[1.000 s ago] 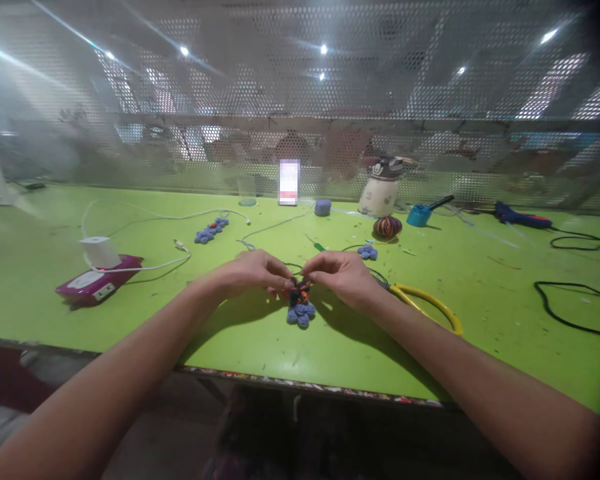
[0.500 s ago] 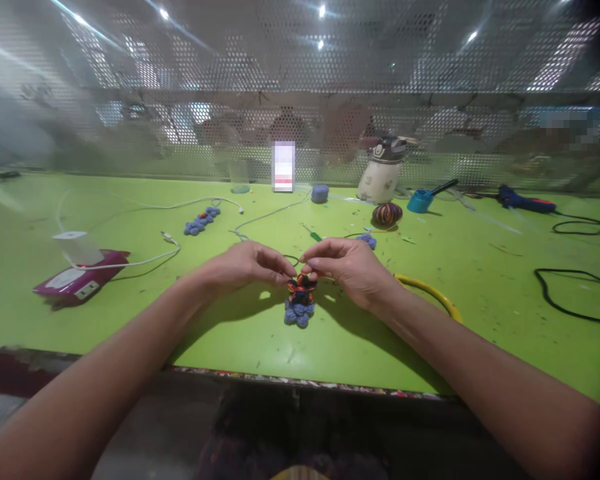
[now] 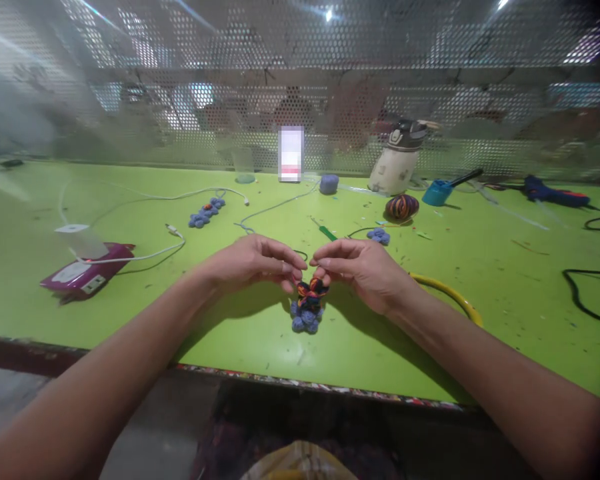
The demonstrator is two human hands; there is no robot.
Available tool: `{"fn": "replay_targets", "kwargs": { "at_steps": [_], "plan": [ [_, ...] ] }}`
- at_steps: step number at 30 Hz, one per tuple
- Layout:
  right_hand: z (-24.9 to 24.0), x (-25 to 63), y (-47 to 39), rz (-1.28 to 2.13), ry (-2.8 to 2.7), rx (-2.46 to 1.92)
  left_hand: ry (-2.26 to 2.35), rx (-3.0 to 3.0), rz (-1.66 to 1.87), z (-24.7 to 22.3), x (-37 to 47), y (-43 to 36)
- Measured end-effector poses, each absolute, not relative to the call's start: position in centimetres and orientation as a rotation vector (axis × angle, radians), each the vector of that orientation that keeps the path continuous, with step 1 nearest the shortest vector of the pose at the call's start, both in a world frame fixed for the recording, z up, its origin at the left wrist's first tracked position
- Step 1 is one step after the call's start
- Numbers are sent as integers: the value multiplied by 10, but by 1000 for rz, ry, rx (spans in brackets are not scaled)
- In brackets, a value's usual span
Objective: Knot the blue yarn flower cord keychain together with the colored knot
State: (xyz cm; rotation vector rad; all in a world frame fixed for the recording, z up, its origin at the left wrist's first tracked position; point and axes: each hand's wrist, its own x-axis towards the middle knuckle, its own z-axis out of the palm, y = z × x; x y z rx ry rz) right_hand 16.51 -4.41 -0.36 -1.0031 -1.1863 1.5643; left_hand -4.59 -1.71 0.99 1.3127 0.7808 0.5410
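A crocheted yarn piece (image 3: 313, 291), multicoloured orange and black on top of puffy blue-purple petals, is held just over the green table near its front edge. My left hand (image 3: 255, 265) pinches its upper left side between thumb and fingers. On the upper right side my right hand (image 3: 363, 267) does the same, its fingertips close to the left ones. A dark strand curls behind the fingertips. Just beyond my right hand lie a green-handled crochet hook (image 3: 327, 232) and a small blue-purple yarn flower (image 3: 379, 235).
Behind are a blue-purple yarn ball (image 3: 329, 184), a multicoloured yarn ball (image 3: 402, 209), a bottle (image 3: 397, 160), a blue pot (image 3: 437, 192), a glue gun (image 3: 555, 193) and a lit phone (image 3: 291, 153). Left: a purple power strip (image 3: 87, 270) and a yarn flower strip (image 3: 207, 212). A yellow cord (image 3: 450, 293) lies right.
The whole view has shifted slightly. My fingertips have moved a little apart on the yarn piece, and more of its orange and black part shows. Both hands keep their pinch.
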Motion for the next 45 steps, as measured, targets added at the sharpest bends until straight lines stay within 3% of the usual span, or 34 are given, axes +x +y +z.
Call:
{"fn": "replay_targets", "kwargs": {
  "at_steps": [17, 27, 37, 45],
  "plan": [
    [3, 158, -49, 1604, -1127, -966, 736, 1082, 571, 3, -32, -25],
    [-1, 153, -51, 1551, -1109, -970, 777, 1295, 574, -4, -25, -31],
    [1, 159, -48, 1337, -1183, -1058, 814, 1326, 489, 3, -27, -32],
    [8, 162, -50, 1084, -1625, -1025, 823, 1333, 507, -1, -30, -28]
  ]
}}
